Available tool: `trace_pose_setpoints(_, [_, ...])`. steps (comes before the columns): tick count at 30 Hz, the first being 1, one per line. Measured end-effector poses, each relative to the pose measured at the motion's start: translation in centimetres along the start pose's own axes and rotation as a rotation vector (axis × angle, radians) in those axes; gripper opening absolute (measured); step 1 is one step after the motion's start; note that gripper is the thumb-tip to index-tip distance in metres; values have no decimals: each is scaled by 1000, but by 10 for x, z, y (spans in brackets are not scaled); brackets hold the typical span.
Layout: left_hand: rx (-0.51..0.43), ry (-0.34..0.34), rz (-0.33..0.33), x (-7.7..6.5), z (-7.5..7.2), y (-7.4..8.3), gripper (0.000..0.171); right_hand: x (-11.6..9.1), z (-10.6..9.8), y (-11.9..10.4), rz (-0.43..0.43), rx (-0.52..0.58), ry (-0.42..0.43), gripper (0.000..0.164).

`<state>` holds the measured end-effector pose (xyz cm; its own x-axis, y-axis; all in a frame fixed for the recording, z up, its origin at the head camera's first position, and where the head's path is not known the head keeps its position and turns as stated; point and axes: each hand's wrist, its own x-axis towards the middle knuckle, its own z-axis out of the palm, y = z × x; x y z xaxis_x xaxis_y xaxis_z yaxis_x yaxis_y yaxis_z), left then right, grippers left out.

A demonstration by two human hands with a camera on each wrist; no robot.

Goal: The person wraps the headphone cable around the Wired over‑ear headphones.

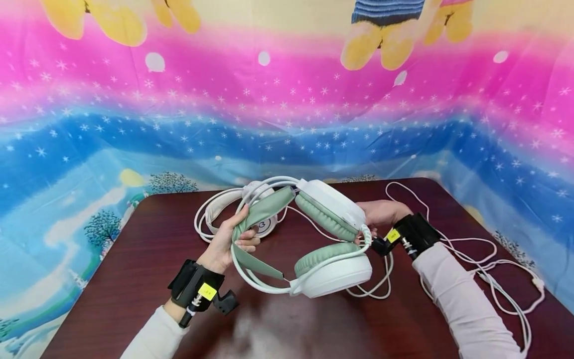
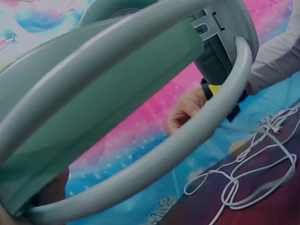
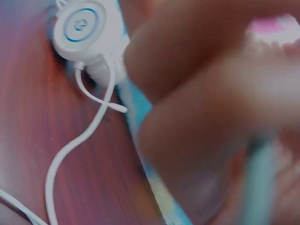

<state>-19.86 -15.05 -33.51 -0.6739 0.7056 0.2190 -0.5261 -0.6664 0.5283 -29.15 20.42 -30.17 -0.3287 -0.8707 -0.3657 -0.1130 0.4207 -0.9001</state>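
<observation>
A pair of white over-ear headphones (image 1: 338, 202) with green cushions is held up above the table. My left hand (image 1: 226, 242) grips its headband (image 1: 264, 207), fingers wrapped round the green padding. At the far side of the ear cups is my right hand (image 1: 383, 212), partly hidden behind the upper cup. Its curled fingers (image 3: 187, 136) pinch the pale headphone cable (image 3: 260, 183), which is blurred in the right wrist view. The left wrist view shows the white outer band (image 2: 154, 173) close up, with the right hand (image 2: 187, 110) beyond it.
A second white headset (image 1: 215, 209) lies behind the held pair, its round ear cup (image 3: 82, 26) showing a ring logo. Loose white cables (image 1: 493, 279) spread over the right of the dark red-brown table (image 1: 148, 249). A printed cloth (image 1: 287, 104) hangs behind and at both sides.
</observation>
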Motion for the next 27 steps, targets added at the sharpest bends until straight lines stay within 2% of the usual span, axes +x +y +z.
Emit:
trace_pose_setpoints(3, [30, 4, -4, 0, -1, -1, 41, -5, -5, -6, 78, 39, -1, 16])
trace_pose_setpoints(6, [41, 10, -9, 1, -2, -2, 39, -8, -11, -13, 113, 3, 35, 21])
trace_pose_setpoints(9, [58, 24, -24, 0, -3, -2, 36, -11, -15, -20, 18, -9, 81, 15])
trace_pose_setpoints(13, [120, 63, -56, -1, -3, -2, 36, -16, -18, -30, -103, 47, 119, 25])
trace_pose_setpoints(15, [148, 87, -66, -1, -3, -2, 36, -18, -18, -37, -107, 60, 156, 26])
trace_pose_setpoints(18, [188, 131, -71, -1, -2, -2, 38, -17, -16, -50, -60, 34, 256, 24])
trace_pose_setpoints(22, [250, 222, -67, 0, 0, -1, 39, -14, -11, -69, 30, -75, 414, 16])
trace_pose_setpoints(27, [328, 341, -47, 4, 3, 0, 38, -8, -2, -89, 98, -308, 572, 12])
